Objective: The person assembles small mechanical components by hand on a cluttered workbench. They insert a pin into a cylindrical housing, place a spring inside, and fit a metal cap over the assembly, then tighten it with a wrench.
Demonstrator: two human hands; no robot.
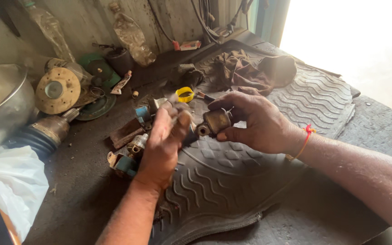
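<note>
Far left: a dull steel bowl (1, 102) sits at the bench edge, a white plastic bag (10, 181) below it, and a ribbed rubber boot with a metal shaft end (46, 132) lying beside them. Behind these rest a tan flanged disc (58, 90) and green round plates (97, 72), with crumpled plastic bottles (132, 36) propped against the back wall.

Centre-left: loose fittings — small blue-grey and rusted metal parts (128, 156) — are strewn just beside the left hand (162, 147). That hand is raised, its fingers pressed together around something thin at the tips; motion blur hides what it is, so the object cannot be named. A yellow ring (185, 94) lies on the bench just beyond.

Centre: the small brass-coloured metal part (214, 122) is held above the black rubber mat (268, 168), immediately right of the left fingertips. Its long axis runs roughly left to right, with a round open end facing the left hand. The right hand (255, 122) pinches it between thumb below and fingers curled over the top — plainly the nearer hand, already in contact. Nothing stands between the left fingertips and that open end.

Right: a brown rag (250, 72) is bunched on the mat behind the right hand, and a red thread (307, 136) circles the wrist.
</note>
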